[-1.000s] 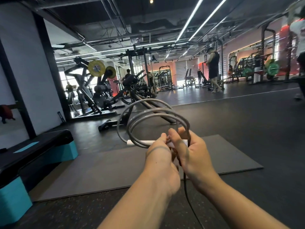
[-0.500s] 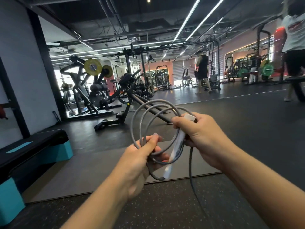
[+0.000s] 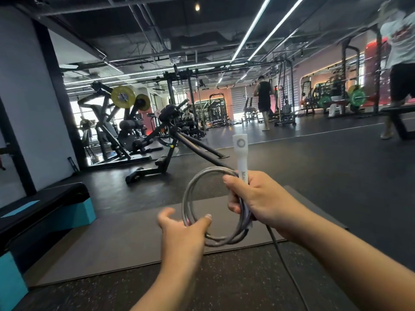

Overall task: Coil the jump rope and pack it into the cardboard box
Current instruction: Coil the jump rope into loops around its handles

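Note:
The grey jump rope (image 3: 190, 189) hangs in several loops in front of me. Its white handle (image 3: 240, 153) points upward out of my right hand (image 3: 258, 198), which grips the handle and the right side of the coil together. My left hand (image 3: 184, 230) holds the lower left of the coil between thumb and fingers. A loose length of rope (image 3: 283, 263) trails down from my right hand toward the floor. No cardboard box is in view.
A grey mat (image 3: 125, 243) lies on the black rubber floor below my hands. A black and teal step platform (image 3: 42, 218) stands at the left. Gym machines (image 3: 134, 131) fill the back. One person (image 3: 263, 102) walks far off, another (image 3: 402, 63) stands at the right edge.
My right hand has turned the white handle from pointing down to pointing up and lifted it. My left hand has slid lower on the coil. The view has shifted slightly.

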